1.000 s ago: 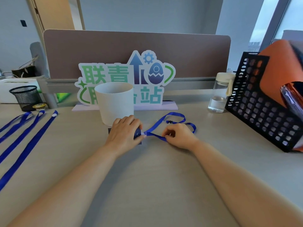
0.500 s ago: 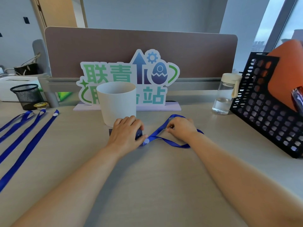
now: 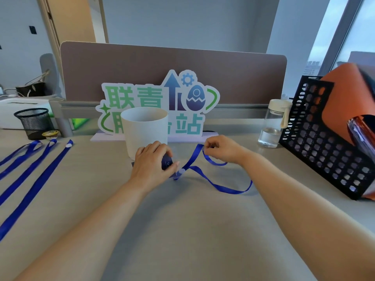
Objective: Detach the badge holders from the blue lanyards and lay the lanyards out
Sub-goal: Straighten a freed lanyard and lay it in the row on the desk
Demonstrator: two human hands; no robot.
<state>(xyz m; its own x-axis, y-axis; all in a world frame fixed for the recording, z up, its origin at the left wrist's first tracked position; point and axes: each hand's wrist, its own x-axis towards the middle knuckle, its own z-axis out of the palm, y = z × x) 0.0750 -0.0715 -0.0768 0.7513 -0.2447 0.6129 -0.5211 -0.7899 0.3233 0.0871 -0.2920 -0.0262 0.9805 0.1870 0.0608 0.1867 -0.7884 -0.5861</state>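
Lanyard runs right from the holder our left hand grips; right hand pinches its loop.

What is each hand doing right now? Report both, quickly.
Left hand: closed, gripping the dark badge holder.
Right hand: closed, pinching the blue lanyard.
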